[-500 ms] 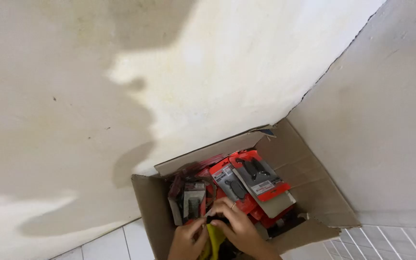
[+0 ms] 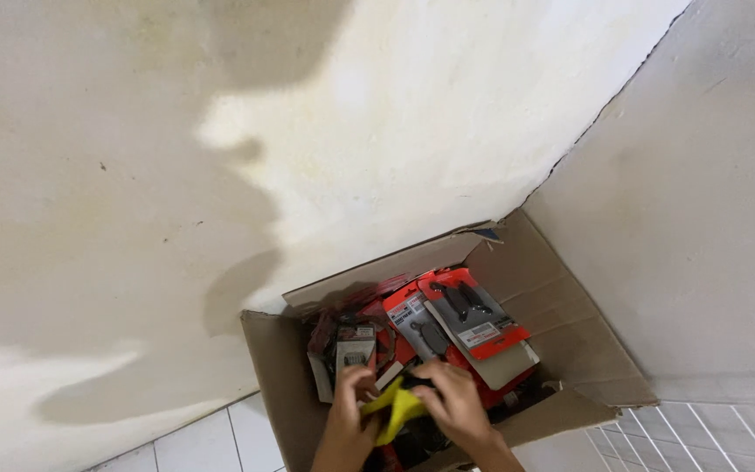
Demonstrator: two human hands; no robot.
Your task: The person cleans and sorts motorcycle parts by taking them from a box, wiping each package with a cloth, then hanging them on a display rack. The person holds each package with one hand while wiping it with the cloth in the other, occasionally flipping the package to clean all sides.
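The grip of both hands, left hand (image 2: 349, 404) and right hand (image 2: 453, 400), pinches a yellow, seemingly soft and light item (image 2: 394, 408) over the open cardboard box (image 2: 561, 306) of red carded packs (image 2: 474, 319), best held by its edges.

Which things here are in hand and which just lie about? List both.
In hand:
left hand and right hand, both gripping the yellow item
cardboard box they reach into

Lying about:
red blister packs stacked in the box
small grey pack by the left hand
wall
tiled floor
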